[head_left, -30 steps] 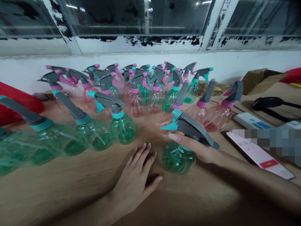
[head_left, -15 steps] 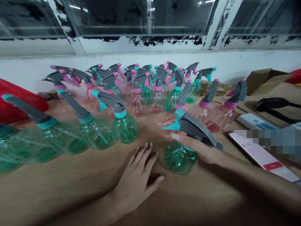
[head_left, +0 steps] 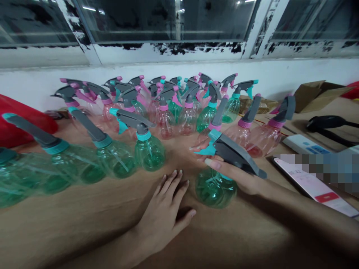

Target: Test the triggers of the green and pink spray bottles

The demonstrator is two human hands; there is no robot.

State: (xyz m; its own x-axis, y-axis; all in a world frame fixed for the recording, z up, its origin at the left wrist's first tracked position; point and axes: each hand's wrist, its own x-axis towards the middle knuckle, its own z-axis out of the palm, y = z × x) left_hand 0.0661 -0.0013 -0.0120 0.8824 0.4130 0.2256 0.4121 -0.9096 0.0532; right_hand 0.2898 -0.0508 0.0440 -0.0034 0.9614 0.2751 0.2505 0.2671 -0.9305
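Now gripping a round, see-through green plastic spray bottle with a gray and teal top (head_left: pixel 215 190) by its neck with the right hand (head_left: pixel 241 175), just right of the left hand (head_left: pixel 164 213). Pressing the left hand down open and flat on the brown wooden table (head_left: pixel 112 224), fingers a bit apart. Can see a row of green plastic spray bottles (head_left: pixel 151 151) past the left hand, to its left, pink plastic spray bottles (head_left: pixel 164 123) farther past both hands, and a flat phone with a lit screen (head_left: pixel 316 183) right of the right hand.
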